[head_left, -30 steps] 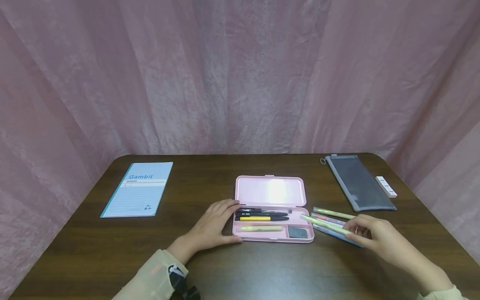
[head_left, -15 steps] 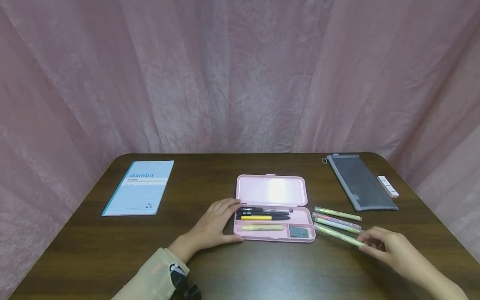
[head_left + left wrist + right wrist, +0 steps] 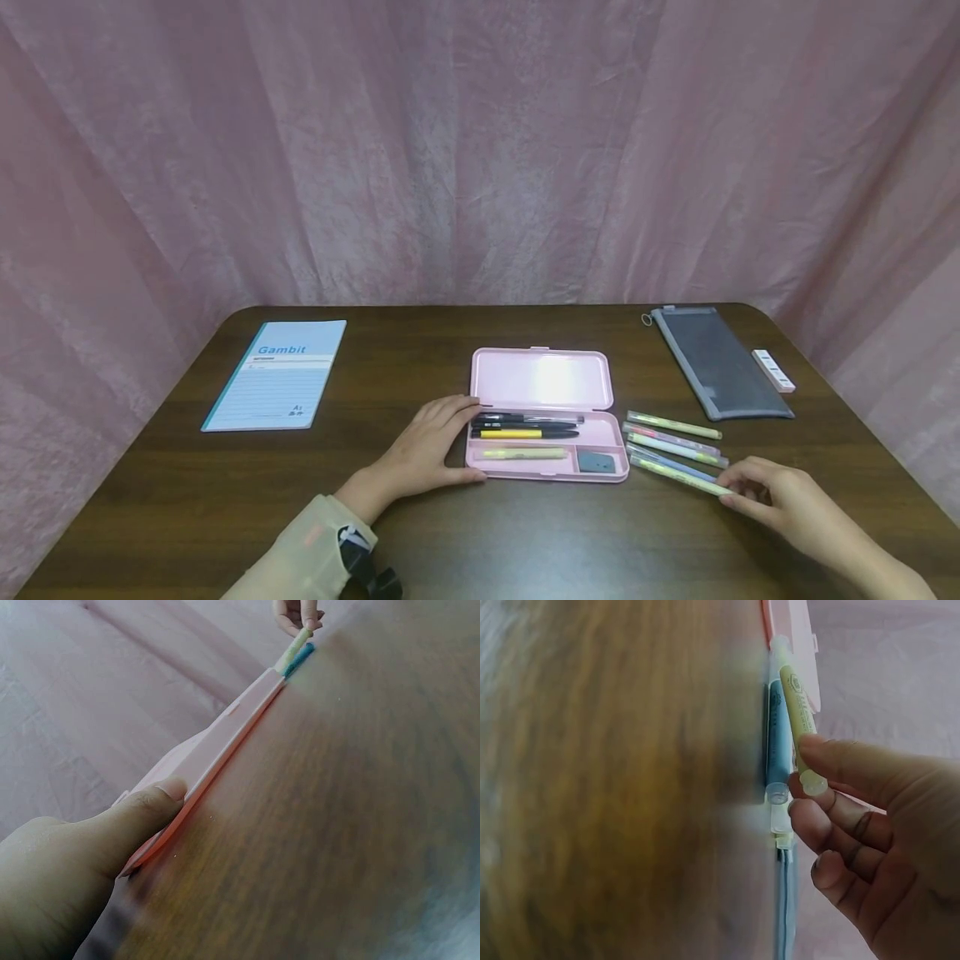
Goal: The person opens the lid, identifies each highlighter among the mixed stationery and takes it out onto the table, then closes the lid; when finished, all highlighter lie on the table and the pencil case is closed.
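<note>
A pink pencil case (image 3: 540,379) lies with its lid up in the middle of the table. My left hand (image 3: 420,446) holds its left end, thumb at the front corner and fingers at the hinge side. Inside are black pens, a yellow-and-black pen (image 3: 517,433), a pale yellow highlighter (image 3: 525,453) and a grey-blue eraser (image 3: 596,462). To the right of the case, my right hand (image 3: 780,496) pinches the near end of a yellow-green highlighter (image 3: 799,712) between thumb and fingers. A blue highlighter (image 3: 778,735) lies right beside it.
Several more highlighters, including a green one (image 3: 675,425) and a pink one (image 3: 667,439), lie behind the held one. A grey zip pouch (image 3: 720,362) and a small white box (image 3: 773,371) are at the back right. A notebook (image 3: 277,383) lies on the left.
My right hand has brought the yellow-green highlighter from over the case's right edge rightward and nearer, to the front of the other highlighters. The left hand stays on the case.
</note>
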The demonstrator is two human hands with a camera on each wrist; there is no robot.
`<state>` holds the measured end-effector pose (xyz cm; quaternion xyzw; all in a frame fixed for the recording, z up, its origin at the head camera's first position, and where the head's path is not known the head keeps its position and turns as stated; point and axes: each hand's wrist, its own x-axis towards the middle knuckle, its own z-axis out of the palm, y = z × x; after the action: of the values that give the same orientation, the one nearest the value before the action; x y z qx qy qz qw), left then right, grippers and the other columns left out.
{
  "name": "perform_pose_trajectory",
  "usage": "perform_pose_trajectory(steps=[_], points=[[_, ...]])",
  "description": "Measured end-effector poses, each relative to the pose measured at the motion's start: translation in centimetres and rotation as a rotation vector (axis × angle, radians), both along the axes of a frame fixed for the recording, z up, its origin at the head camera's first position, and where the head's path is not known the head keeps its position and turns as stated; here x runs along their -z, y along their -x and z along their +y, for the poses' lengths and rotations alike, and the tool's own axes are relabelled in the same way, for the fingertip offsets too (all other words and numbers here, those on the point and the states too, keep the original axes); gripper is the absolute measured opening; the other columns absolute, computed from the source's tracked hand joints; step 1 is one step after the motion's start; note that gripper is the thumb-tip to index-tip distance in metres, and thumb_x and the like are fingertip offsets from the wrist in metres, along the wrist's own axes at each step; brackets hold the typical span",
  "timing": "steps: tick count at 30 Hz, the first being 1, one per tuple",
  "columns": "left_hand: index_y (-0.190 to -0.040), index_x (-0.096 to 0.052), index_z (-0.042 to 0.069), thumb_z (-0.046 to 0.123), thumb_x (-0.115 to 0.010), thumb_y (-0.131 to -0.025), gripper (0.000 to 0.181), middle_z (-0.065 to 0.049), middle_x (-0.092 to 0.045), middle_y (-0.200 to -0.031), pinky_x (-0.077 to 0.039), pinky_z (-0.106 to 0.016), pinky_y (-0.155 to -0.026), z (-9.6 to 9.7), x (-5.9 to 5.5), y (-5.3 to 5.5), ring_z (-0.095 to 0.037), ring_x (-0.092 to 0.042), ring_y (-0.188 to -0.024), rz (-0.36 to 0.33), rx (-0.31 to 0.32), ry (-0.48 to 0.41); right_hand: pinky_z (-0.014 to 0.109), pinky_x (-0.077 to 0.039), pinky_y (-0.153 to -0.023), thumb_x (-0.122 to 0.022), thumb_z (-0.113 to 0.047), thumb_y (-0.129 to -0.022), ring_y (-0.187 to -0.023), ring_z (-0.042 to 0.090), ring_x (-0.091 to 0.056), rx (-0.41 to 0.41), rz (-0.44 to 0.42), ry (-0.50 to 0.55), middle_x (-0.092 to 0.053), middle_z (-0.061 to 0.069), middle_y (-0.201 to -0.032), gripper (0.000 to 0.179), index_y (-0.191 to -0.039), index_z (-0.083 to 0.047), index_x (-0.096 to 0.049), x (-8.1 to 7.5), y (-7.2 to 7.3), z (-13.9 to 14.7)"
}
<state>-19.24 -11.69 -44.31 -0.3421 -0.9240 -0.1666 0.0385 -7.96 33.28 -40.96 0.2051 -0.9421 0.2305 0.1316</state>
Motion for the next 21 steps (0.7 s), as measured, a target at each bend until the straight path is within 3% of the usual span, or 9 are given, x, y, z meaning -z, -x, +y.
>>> perform_pose_trajectory(steps=[11,21], points=[[-0.146,-0.039,0.016,0.078,-0.056,-0.075,0.096,-0.001,-0.038,-0.152,-0.028,-0.044,-0.118,-0.04,0.05,0.08,-0.022,-0.034,-0.142,0.005,0.001,0.005,0.009,-0.034,-0.054,-0.08,-0.004,-0.069,-0.067,-0.014,-0.042,-0.025,0.072,-0.043,-0.05,-0.027,-0.075,0.029,-0.082,-0.024,-0.063,0.39,0.44,-0.01],[-0.146,-0.039,0.015,0.073,-0.061,-0.075,0.094,-0.002,-0.038,-0.152,-0.028,-0.045,-0.118,0.03,-0.16,-0.05,-0.023,-0.034,-0.142,-0.002,-0.001,0.006,0.01,-0.033,-0.052,-0.082,-0.001,-0.063,-0.066,-0.014,-0.039,-0.026,0.098,-0.084,-0.047,-0.027,-0.075,0.035,-0.079,-0.024,-0.061,0.61,0.57,-0.15]])
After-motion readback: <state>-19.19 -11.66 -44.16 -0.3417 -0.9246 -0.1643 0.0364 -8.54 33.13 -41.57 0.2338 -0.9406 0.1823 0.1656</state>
